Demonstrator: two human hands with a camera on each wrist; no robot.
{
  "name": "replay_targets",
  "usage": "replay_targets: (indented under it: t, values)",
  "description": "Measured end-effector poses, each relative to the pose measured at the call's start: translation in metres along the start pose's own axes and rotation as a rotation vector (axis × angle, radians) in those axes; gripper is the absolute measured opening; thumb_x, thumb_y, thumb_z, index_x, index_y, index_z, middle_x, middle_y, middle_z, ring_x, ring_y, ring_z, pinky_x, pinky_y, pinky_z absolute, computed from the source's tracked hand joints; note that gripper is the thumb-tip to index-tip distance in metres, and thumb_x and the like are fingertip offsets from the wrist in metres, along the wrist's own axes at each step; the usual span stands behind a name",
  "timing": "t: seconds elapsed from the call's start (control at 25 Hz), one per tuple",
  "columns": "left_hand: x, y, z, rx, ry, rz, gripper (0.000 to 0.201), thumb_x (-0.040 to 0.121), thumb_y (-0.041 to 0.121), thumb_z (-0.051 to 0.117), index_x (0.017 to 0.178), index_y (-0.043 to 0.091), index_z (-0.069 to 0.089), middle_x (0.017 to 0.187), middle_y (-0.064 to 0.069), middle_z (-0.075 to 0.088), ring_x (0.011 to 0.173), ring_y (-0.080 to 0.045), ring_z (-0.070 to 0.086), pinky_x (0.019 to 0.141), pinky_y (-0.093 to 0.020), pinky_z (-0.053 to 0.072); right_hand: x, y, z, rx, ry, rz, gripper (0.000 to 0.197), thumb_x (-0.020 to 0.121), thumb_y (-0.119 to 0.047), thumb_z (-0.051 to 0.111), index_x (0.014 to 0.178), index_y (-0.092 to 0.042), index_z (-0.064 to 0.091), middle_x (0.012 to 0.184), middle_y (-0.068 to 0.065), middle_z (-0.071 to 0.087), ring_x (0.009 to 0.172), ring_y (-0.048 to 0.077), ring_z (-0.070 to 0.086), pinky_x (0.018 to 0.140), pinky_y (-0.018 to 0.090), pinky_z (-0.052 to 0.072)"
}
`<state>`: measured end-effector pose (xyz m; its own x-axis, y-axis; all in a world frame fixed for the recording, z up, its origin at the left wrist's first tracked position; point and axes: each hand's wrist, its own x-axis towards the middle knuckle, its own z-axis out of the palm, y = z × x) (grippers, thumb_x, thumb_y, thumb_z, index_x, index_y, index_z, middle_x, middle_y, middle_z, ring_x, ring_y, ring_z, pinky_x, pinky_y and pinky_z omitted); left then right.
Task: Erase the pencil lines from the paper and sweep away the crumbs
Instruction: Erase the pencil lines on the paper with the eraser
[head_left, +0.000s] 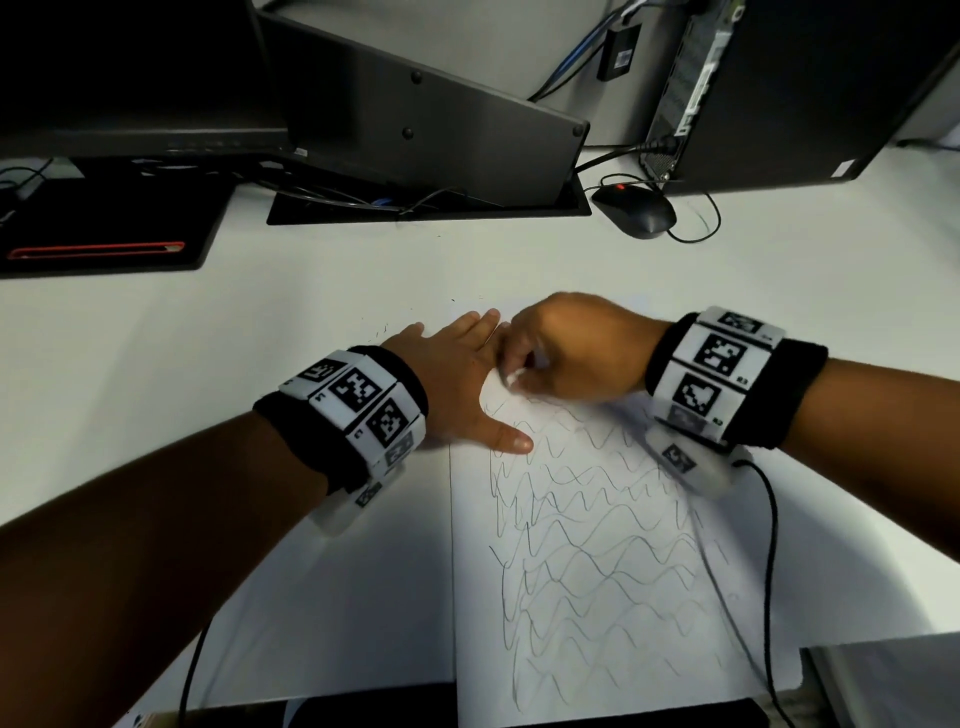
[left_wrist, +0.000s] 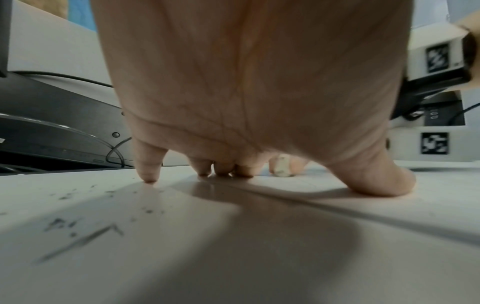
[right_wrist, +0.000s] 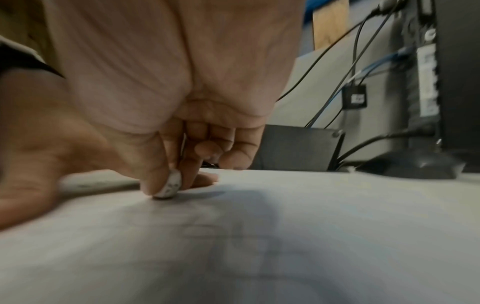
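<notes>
A white sheet of paper (head_left: 587, 571) covered in wavy pencil lines lies on the white desk in front of me. My left hand (head_left: 457, 374) lies flat with spread fingers on the paper's top left corner, thumb (head_left: 511, 439) on the sheet. My right hand (head_left: 561, 353) pinches a small white eraser (head_left: 511, 378) between thumb and fingers and presses it onto the paper near the top left of the drawing. The same eraser (right_wrist: 168, 187) shows smudged grey in the right wrist view, tip on the sheet. Dark eraser crumbs (left_wrist: 109, 205) lie on the desk left of my left hand.
A monitor stand base (head_left: 426, 124) and cable tray sit behind the paper. A black mouse (head_left: 634, 208) lies at the back right beside a computer tower (head_left: 779, 88). A black pad with a red stripe (head_left: 98, 249) is at the far left. Wrist-camera cables trail over the desk.
</notes>
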<state>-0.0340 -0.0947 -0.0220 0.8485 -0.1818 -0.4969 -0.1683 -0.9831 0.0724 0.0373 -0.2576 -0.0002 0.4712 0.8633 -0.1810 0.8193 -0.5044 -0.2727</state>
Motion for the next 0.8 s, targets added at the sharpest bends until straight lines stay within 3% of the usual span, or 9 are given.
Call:
replay_targets:
  t: [0.12,0.28,0.36,0.44,0.56,0.72,0.8]
  values:
    - [0.000,0.001,0.000,0.016,0.000,-0.004,0.126,0.068,0.093,0.039,0.156,0.024,-0.017,0.163,0.004,-0.023,0.151,-0.012,-0.015,0.122,-0.054,0.005,-0.002,0.007,-0.002,-0.059,0.088,0.030,0.013,0.085,-0.027,0.061,0.092,-0.027,0.073,0.091,-0.011,0.067,0.084,0.012,0.059,0.070,0.023,0.039]
    - [-0.001,0.000,0.000,0.030,0.001,-0.013,0.125,0.069,0.092,0.039,0.157,0.022,-0.017,0.163,0.005,-0.023,0.151,-0.011,-0.016,0.122,-0.052,0.005,-0.013,0.003,0.005,-0.026,0.020,-0.017,0.012,0.086,-0.028,0.062,0.092,-0.027,0.072,0.092,-0.013,0.066,0.081,0.007,0.055,0.068,0.020,0.034]
    - [0.000,0.002,0.000,0.035,0.004,-0.013,0.126,0.069,0.092,0.038,0.156,0.021,-0.017,0.163,0.005,-0.023,0.151,-0.011,-0.016,0.122,-0.053,0.006,-0.013,0.010,-0.002,-0.082,0.084,0.048,0.015,0.085,-0.028,0.059,0.091,-0.026,0.072,0.093,-0.011,0.066,0.086,0.014,0.060,0.070,0.023,0.036]
    - [0.001,0.001,0.001,0.034,0.005,-0.010,0.126,0.068,0.093,0.038,0.156,0.021,-0.017,0.163,0.005,-0.023,0.151,-0.011,-0.016,0.122,-0.053,0.006,-0.012,0.008,0.002,-0.136,0.101,0.020,0.015,0.083,-0.027,0.057,0.089,-0.025,0.071,0.090,-0.008,0.066,0.085,0.017,0.061,0.069,0.026,0.042]
    - [0.000,-0.001,0.001,0.026,0.004,-0.009,0.127,0.066,0.094,0.038,0.156,0.022,-0.017,0.163,0.006,-0.023,0.151,-0.010,-0.016,0.122,-0.052,0.005,-0.012,-0.002,0.005,-0.106,-0.006,-0.043,0.014,0.086,-0.029,0.058,0.091,-0.026,0.070,0.089,-0.011,0.066,0.082,0.011,0.058,0.068,0.024,0.038]
    - [-0.001,0.001,0.001,0.033,-0.004,-0.011,0.126,0.069,0.093,0.038,0.156,0.021,-0.017,0.163,0.006,-0.024,0.150,-0.010,-0.016,0.122,-0.052,0.006,-0.012,0.007,0.000,-0.151,0.075,0.000,0.015,0.085,-0.028,0.056,0.090,-0.024,0.070,0.090,-0.009,0.066,0.084,0.015,0.061,0.070,0.027,0.045]
    - [-0.001,0.001,0.000,0.034,0.000,-0.012,0.126,0.069,0.092,0.039,0.156,0.021,-0.018,0.163,0.006,-0.024,0.151,-0.010,-0.016,0.123,-0.052,0.005,-0.017,0.001,0.005,-0.123,-0.002,-0.064,0.014,0.086,-0.028,0.057,0.090,-0.024,0.070,0.090,-0.009,0.066,0.082,0.012,0.059,0.070,0.026,0.045]
